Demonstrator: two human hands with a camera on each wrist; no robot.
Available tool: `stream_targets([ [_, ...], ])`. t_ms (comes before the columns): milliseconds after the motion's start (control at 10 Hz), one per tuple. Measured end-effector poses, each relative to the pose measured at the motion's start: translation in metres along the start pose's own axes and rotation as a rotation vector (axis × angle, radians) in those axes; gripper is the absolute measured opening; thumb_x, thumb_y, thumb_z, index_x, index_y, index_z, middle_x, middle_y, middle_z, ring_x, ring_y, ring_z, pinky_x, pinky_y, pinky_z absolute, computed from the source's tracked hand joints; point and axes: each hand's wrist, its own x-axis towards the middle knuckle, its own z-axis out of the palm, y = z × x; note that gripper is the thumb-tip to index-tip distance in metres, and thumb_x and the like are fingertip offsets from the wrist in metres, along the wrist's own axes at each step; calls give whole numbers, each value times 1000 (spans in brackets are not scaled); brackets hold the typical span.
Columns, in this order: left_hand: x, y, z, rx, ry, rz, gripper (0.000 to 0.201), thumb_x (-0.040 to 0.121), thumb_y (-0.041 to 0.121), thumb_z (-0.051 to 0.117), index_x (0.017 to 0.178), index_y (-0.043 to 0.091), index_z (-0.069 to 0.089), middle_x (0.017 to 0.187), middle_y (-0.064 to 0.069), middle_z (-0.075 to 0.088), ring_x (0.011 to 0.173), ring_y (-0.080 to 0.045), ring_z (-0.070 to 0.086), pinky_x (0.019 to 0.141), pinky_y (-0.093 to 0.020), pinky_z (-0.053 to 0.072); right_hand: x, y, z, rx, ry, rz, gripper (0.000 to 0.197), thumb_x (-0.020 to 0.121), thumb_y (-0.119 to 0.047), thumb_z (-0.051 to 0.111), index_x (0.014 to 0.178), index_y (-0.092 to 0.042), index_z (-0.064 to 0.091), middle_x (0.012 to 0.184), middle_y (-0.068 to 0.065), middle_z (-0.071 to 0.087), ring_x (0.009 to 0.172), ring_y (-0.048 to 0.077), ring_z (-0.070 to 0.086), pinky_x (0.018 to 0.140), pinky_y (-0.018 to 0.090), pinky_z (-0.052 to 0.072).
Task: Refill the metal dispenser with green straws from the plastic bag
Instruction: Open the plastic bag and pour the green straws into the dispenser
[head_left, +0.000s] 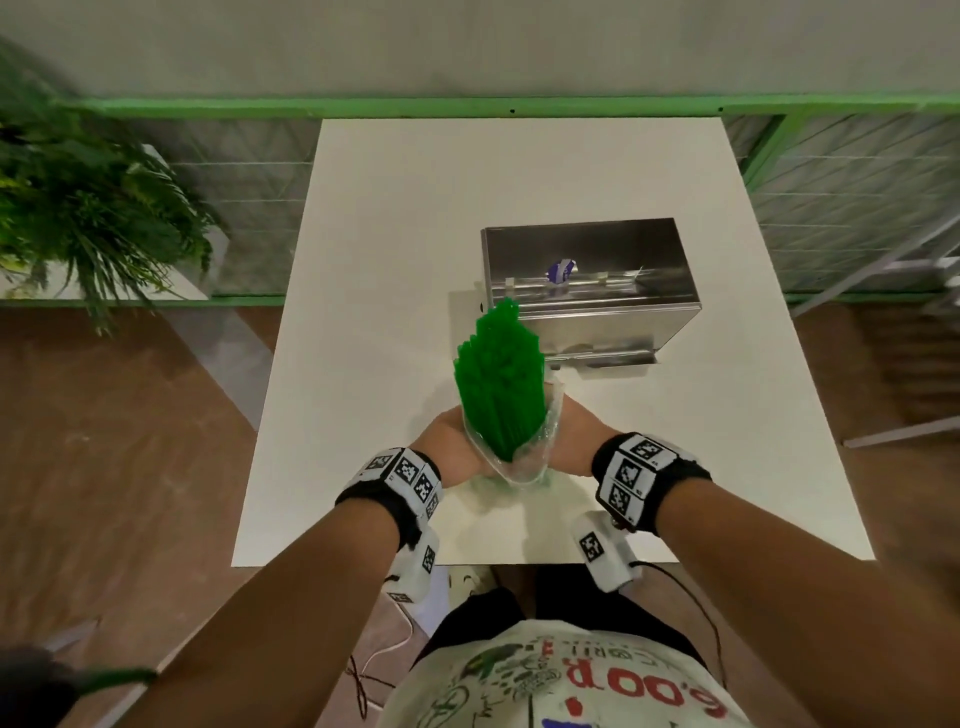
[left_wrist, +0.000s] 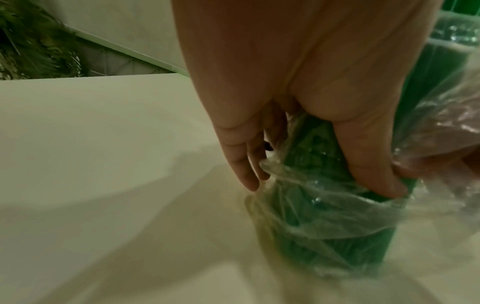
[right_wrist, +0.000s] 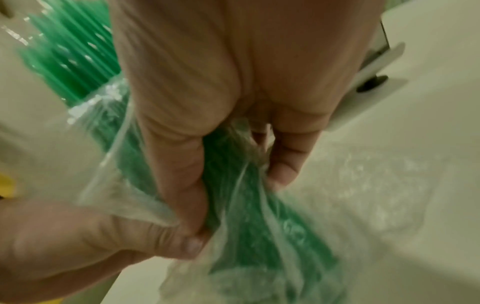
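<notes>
**Both hands clasp bag of straws beside closed dispenser**

A person stood at a white rectangular worktop (head_left: 395, 218) with both hands closed around a crumpled clear plastic bag (head_left: 524, 462) holding a thick bundle of bright green plastic straws (head_left: 496, 374). The left hand (head_left: 449, 447) had the bag's lower part from the left side, thumb and fingers curled round the plastic and the straws inside it, as the left wrist view (left_wrist: 306, 115) showed. The right hand (head_left: 571, 441) took the same bundle from the right, its grip likewise wrapped tight, thumb pressed into the film (right_wrist: 233, 107). The bundle rose tilted away from the person, its upper half bare above the bag's open mouth (right_wrist: 103, 98), while the bag's bottom end sat on or just over the worktop; which could not be told. The straw tips reached up in front of the near left corner of a shiny rectangular stainless-steel dispenser box (head_left: 587, 270), which stood on the worktop just beyond the hands with its lid down. A leafy green potted plant (head_left: 88, 208) stood off to the left, beyond a green-framed railing (head_left: 415, 106).
</notes>
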Motion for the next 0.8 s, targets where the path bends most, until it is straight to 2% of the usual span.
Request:
stream_targets([
  [100,-17,28,-5,232,-70,57,62,70,15,89,126,20,63,120,3,67,115,-15,61,107,-33,48,-3,-25,-12,-48,-81,-87,15,93,6,58,93,6,74,77,16,66,68,32,56,67,36,55],
  [200,-23,59,-16,221,-59,175,76,59,11,95,126,27,63,117,12,72,114,0,64,108,-30,51,-9,-38,-25,73,-25,-132,18,88,-2,69,104,7,66,91,26,67,77,36,64,72,36,60],
  [300,-32,90,-41,134,45,202,97,52,22,101,136,23,54,124,6,72,116,-9,68,103,-36,55,-15,-54,-28,376,4,-139,44,77,-15,83,120,-14,69,117,12,72,109,35,67,91,52,53],
  [400,-46,123,-54,91,82,210,68,63,24,98,122,24,65,113,4,77,103,-12,75,89,-32,61,-17,-64,-31,603,66,-66,68,73,-33,85,130,-8,61,128,17,67,114,36,64,104,58,46],
  [500,-56,145,-52,96,-33,168,45,74,20,90,112,27,69,107,5,79,99,-12,76,89,-33,59,-19,-65,-30,665,72,-8,76,74,-51,81,135,-12,58,131,18,65,116,35,65,104,50,49],
  [600,-50,152,-50,187,-52,105,47,72,33,91,113,26,70,107,4,79,100,-15,76,97,-41,57,-22,-59,-26,791,115,-8,71,77,-50,80,135,-16,58,128,13,68,120,33,63,103,51,49],
  [700,-41,158,-46,373,-20,118,44,71,44,90,108,29,73,104,5,79,98,-14,75,98,-43,57,-26,-55,-22,917,217,18,67,78,-44,81,134,-15,59,123,12,71,115,30,67,94,45,56],
  [800,-33,172,-38,567,30,131,48,76,45,87,111,25,61,109,5,72,98,-15,71,96,-42,57,-29,-56,-19,1068,310,32,65,78,-39,83,131,-10,61,116,10,73,91,25,75,63,31,60],
])
